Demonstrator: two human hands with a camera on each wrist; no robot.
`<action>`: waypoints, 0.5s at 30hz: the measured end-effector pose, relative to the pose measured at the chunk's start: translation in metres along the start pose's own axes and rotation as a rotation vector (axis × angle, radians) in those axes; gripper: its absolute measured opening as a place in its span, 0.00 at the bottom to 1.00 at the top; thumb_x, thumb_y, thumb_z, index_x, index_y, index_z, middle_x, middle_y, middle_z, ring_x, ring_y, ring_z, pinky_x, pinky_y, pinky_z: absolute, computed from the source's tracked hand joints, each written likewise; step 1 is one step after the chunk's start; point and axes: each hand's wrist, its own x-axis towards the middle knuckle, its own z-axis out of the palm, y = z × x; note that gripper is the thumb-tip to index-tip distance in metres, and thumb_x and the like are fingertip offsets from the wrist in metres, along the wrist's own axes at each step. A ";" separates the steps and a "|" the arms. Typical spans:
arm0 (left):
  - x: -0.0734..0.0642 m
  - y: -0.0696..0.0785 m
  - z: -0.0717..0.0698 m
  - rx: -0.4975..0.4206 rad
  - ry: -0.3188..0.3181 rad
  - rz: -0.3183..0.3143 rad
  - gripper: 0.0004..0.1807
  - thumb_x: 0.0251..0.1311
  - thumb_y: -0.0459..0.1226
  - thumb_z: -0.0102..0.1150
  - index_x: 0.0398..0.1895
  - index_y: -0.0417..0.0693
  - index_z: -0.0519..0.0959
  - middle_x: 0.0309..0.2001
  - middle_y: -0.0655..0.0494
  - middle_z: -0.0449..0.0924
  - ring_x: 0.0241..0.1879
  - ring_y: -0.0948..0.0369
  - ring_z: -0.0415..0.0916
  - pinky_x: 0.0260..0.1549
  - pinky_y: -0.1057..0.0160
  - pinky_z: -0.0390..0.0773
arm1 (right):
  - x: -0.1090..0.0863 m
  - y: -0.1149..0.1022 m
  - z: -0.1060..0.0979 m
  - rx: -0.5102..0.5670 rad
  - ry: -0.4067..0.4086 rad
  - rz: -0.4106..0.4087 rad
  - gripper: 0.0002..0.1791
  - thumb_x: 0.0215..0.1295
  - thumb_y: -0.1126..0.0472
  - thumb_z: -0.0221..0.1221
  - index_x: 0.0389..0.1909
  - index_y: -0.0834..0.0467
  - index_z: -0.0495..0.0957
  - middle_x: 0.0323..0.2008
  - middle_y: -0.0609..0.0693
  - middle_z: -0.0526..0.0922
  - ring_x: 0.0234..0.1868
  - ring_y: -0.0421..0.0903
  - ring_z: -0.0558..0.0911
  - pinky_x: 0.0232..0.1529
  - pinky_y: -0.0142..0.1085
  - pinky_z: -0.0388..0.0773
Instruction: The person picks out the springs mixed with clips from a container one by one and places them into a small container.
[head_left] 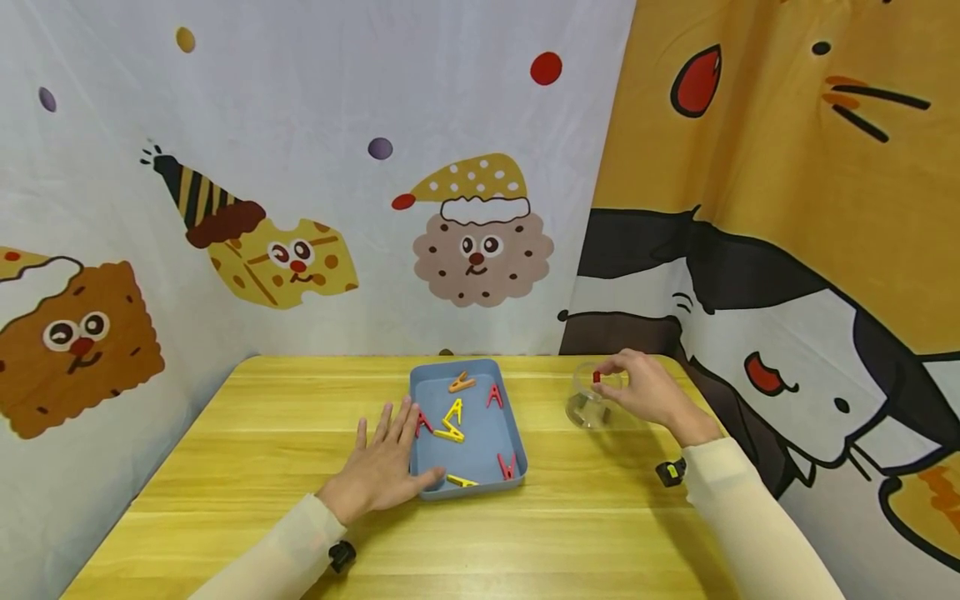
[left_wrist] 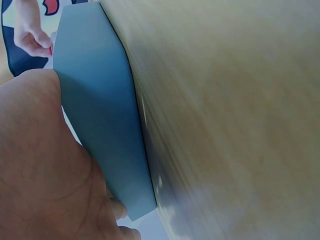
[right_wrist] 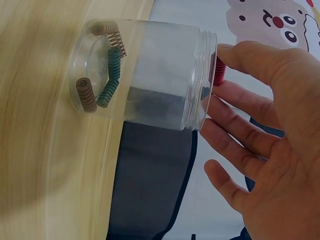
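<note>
My right hand pinches a small red coil spring between thumb and index finger, right at the mouth of a clear, lidless jar. Its other fingers spread beside the threaded rim. On the jar's bottom lie several coil springs, among them a dark green spring and a brown spring. My left hand rests with straight, spread fingers along the left edge of a blue-grey tray. The left wrist view shows the palm beside the tray's outer wall.
Several clothespins lie scattered in the tray, including an orange clothespin, a red clothespin and a yellow clothespin. The wooden table ends at a printed cloth behind and to the right.
</note>
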 end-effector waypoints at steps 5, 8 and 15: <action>0.001 -0.001 0.002 -0.001 0.000 0.000 0.69 0.76 0.75 0.60 0.99 0.43 0.42 0.99 0.44 0.36 0.98 0.34 0.37 0.89 0.16 0.37 | -0.001 0.001 -0.001 -0.015 0.005 0.009 0.17 0.77 0.52 0.79 0.57 0.57 0.95 0.54 0.58 0.92 0.60 0.67 0.90 0.63 0.66 0.86; 0.002 -0.001 0.002 0.001 0.000 0.000 0.68 0.76 0.75 0.60 0.99 0.43 0.43 0.99 0.44 0.36 0.98 0.33 0.37 0.89 0.16 0.37 | -0.003 0.001 -0.001 -0.022 0.006 0.017 0.17 0.77 0.52 0.79 0.57 0.57 0.95 0.55 0.59 0.92 0.61 0.68 0.89 0.64 0.67 0.85; 0.002 0.000 0.001 0.007 -0.005 -0.002 0.68 0.76 0.75 0.60 0.99 0.43 0.43 0.99 0.43 0.36 0.98 0.34 0.37 0.89 0.16 0.38 | -0.004 0.002 -0.002 -0.029 0.004 0.012 0.16 0.77 0.51 0.79 0.56 0.56 0.96 0.55 0.59 0.92 0.60 0.67 0.89 0.64 0.67 0.85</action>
